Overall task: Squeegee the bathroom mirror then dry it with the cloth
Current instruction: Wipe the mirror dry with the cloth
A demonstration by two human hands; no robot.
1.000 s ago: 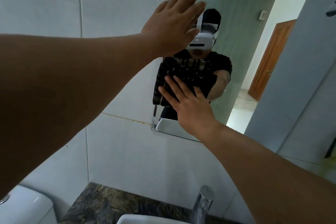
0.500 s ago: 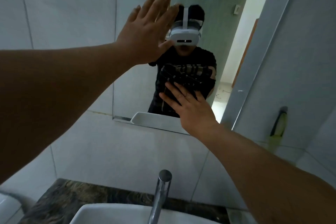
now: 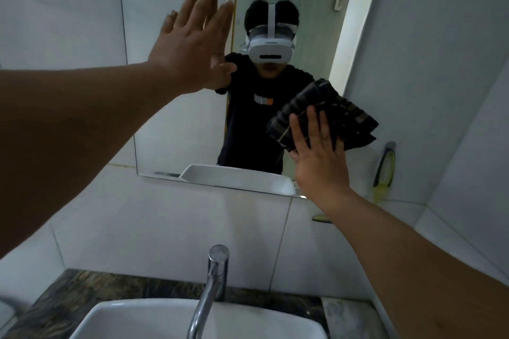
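Note:
The bathroom mirror (image 3: 181,129) hangs on the tiled wall above the sink. My right hand (image 3: 319,157) presses a dark checked cloth (image 3: 338,115) flat against the glass near the mirror's lower right corner, fingers spread over it. My left hand (image 3: 192,44) is raised with fingers straight and apart, palm toward the mirror's upper left part, holding nothing. A squeegee (image 3: 384,170) with a yellow-green frame hangs on the wall right of the mirror. The glass reflects a person in a black shirt.
A white basin (image 3: 143,319) and chrome tap (image 3: 212,283) sit below on a dark stone counter (image 3: 91,286). The side wall closes in on the right. An open doorway shows in the reflection.
My right hand has slid the cloth to the right across the lower glass. The view has shifted right, so the left hand now appears further left.

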